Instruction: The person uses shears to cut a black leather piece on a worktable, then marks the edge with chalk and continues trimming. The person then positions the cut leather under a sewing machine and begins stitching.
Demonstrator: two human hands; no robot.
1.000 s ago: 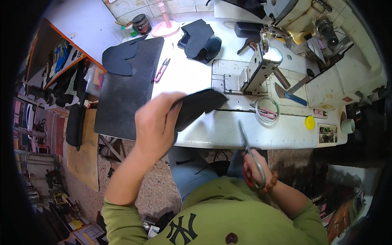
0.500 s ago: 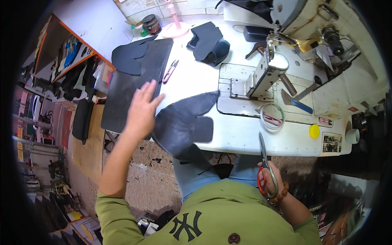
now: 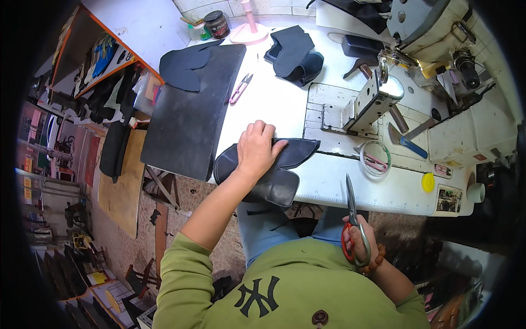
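My left hand [image 3: 256, 151] lies over a black leather piece [image 3: 227, 164] at the table's front edge. Its fingers are together and closed on the piece's upper edge, with the thumb toward the pointed end; the fingertips' grip is partly hidden. Part of the leather, with a rounded flap [image 3: 284, 187], reaches over the table edge above my lap. In my right hand [image 3: 364, 241], low at the right in front of my body, is a pair of scissors [image 3: 351, 200]. Their blades point up and look closed, and one handle loop is red.
A dark cutting mat [image 3: 186, 118] bears black cut pieces [image 3: 183, 71]. Pink thread snips [image 3: 241, 89] lie beside it. Farther back are more folded black pieces [image 3: 293, 55]. A sewing machine [image 3: 364, 104] stands right, near a round clear dish [image 3: 375, 159] and a blue-handled knife [image 3: 412, 147].
My left hand has come down and right from above the mat's edge onto the leather, which has shifted nearer me and turned. The right hand keeps the scissors in about the same place.
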